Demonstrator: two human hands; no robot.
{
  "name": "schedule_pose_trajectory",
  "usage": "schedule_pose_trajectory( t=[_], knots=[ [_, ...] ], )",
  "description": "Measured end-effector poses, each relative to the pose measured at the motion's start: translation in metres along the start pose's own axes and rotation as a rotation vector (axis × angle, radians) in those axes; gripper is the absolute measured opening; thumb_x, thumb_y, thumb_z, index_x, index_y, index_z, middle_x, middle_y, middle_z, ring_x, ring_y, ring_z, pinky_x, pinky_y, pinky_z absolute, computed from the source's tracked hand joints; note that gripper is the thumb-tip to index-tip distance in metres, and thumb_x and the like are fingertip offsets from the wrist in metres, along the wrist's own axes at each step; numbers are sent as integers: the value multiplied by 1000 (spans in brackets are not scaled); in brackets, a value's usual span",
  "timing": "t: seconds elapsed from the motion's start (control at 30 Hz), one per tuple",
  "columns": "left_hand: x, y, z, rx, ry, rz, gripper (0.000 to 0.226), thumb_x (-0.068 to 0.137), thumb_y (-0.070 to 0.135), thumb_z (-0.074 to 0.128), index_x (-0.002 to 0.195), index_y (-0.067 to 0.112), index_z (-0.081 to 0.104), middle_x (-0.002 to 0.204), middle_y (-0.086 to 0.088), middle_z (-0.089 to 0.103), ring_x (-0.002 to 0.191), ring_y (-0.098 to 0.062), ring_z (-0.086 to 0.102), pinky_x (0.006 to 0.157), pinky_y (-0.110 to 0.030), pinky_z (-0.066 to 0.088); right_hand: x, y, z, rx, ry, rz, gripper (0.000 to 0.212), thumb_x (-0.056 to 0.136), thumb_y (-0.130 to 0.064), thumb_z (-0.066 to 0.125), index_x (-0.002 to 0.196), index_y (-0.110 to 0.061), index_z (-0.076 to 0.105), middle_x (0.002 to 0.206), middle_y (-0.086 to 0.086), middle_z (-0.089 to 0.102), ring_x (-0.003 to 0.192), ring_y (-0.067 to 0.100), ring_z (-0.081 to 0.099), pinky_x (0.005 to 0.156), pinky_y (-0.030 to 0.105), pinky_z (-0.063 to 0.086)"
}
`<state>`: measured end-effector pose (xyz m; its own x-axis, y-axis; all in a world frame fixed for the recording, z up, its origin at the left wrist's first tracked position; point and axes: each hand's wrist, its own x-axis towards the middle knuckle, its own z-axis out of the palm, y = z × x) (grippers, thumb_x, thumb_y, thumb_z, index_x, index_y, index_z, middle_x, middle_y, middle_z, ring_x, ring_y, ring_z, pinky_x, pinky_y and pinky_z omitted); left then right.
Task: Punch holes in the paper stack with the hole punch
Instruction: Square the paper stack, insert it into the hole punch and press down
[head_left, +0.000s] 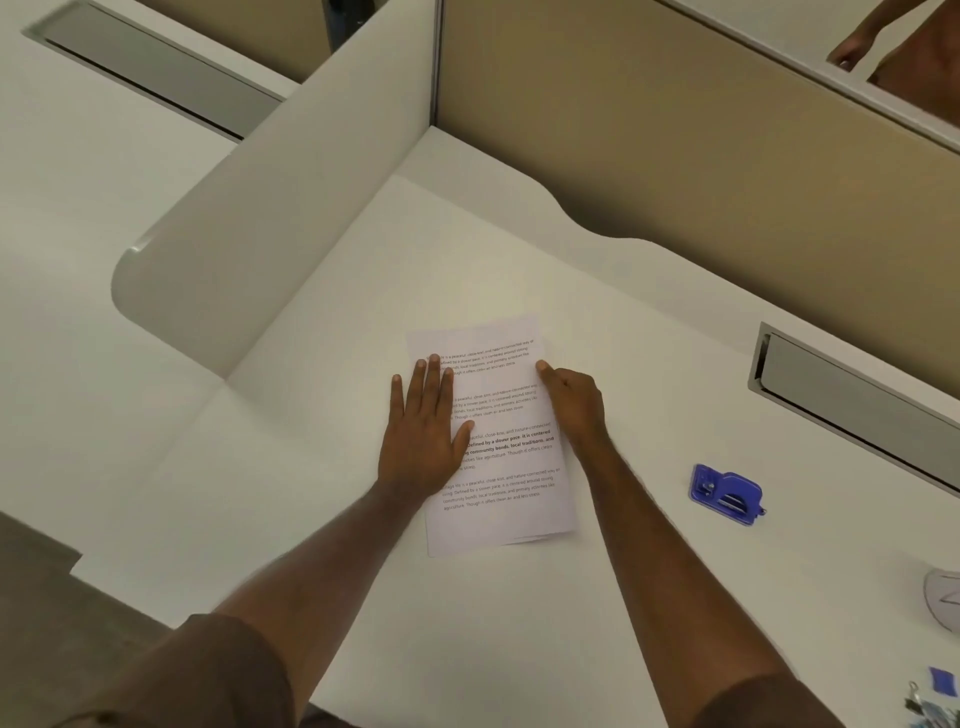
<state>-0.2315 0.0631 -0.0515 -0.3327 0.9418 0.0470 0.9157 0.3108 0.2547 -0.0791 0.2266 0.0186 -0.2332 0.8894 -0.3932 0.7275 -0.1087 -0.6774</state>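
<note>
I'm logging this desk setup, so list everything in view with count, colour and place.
paper stack: one, white with black print, desk centre
hole punch: one, blue, right of the stack, apart from it
desk: one, white
side divider: one, white, left
back partition: one, tan
cable tray: one, grey, far right
binder clips: several, bottom right corner
left hand: flat on the stack's left edge
right hand: at the stack's right edge

The surface (649, 364) is seen to be smooth, white and matt. The paper stack (498, 441) in the middle is thin white paper, printed with black words. The hole punch (725, 493) at the right looks like shiny blue plastic. The back wall (727, 156) at the upper right looks covered in tan cloth.
</note>
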Motion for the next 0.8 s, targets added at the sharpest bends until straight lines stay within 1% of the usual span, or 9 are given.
schedule_pose_trajectory(
  t=[0.07, 0.13, 0.2, 0.3, 0.43, 0.5, 0.6, 0.7, 0.8],
  knots=[
    [0, 0, -2, 5, 1, 2, 74, 104, 51, 30, 159, 2, 22, 170, -19, 11, 158, -34, 8, 126, -59, 11, 0, 7, -5, 64, -37, -58, 50, 92, -43, 63, 62, -11, 40, 61, -1, 39, 59, 16, 35, 58, 31, 29],
    [0, 0, -1, 13, 0, 3, 75, 104, 52, 31, 159, 2, 21, 170, -19, 11, 158, -34, 8, 126, -58, 10, 0, 14, -9, 137, -113, -49, 37, 86, -31, 73, 69, -4, 54, 64, -1, 54, 62, 16, 50, 60, 29, 39],
    [1, 0, -1, 16, -1, -2, 76, 104, 52, 30, 160, 2, 18, 170, -19, 10, 159, -33, 7, 127, -58, 9, -1, 16, -9, 186, -182, -27, 14, 82, -20, 77, 82, -8, 70, 78, 0, 74, 73, 22, 71, 66, 33, 55],
    [2, -1, -4, -6, 0, 4, 75, 104, 50, 32, 160, 2, 16, 170, -18, 11, 159, -32, 9, 126, -59, 12, -2, 18, -7, 249, -177, -18, 10, 81, -11, 78, 88, -5, 74, 90, 13, 78, 83, 30, 75, 76, 43, 61],
    [-1, -3, -14, -152, 42, 33, 70, 105, 40, 33, 160, 1, 16, 170, -15, 13, 158, -28, 12, 127, -57, 13, -8, 17, -9, 356, -191, 33, 6, 80, -6, 78, 77, -8, 74, 79, 7, 78, 68, 21, 72, 62, 32, 60],
    [-2, -5, -19, -350, 69, 16, 68, 105, 35, 35, 161, 3, 12, 171, -12, 9, 159, -23, 8, 129, -50, 5, -14, 17, -11, 401, -193, 69, 9, 81, -5, 78, 75, -9, 74, 74, 4, 77, 62, 18, 71, 53, 25, 55],
    [0, -10, -33, -721, 68, -110, 69, 105, 29, 42, 162, 9, 9, 172, -5, 7, 159, -17, 5, 130, -37, 0, -24, 21, -16, 504, -167, 127, 7, 82, -6, 78, 76, -10, 76, 80, 9, 79, 65, 22, 73, 54, 28, 58],
    [0, -11, -52, -1029, 43, -300, 67, 106, 16, 50, 162, 14, 14, 170, 1, 16, 157, -14, 19, 129, -35, 14, -36, 28, -23, 682, -144, 177, 3, 83, -4, 76, 86, -6, 78, 93, 17, 78, 79, 31, 75, 72, 40, 63],
    [4, -3, -74, -1430, 44, -535, 62, 107, 16, 47, 162, 22, 19, 167, -1, 29, 146, -22, 43, 123, -42, 32, -49, 33, -32, 826, -67, 214, 19, 84, -2, 75, 101, 7, 72, 103, 21, 76, 90, 34, 74, 84, 48, 60]
  ],
)
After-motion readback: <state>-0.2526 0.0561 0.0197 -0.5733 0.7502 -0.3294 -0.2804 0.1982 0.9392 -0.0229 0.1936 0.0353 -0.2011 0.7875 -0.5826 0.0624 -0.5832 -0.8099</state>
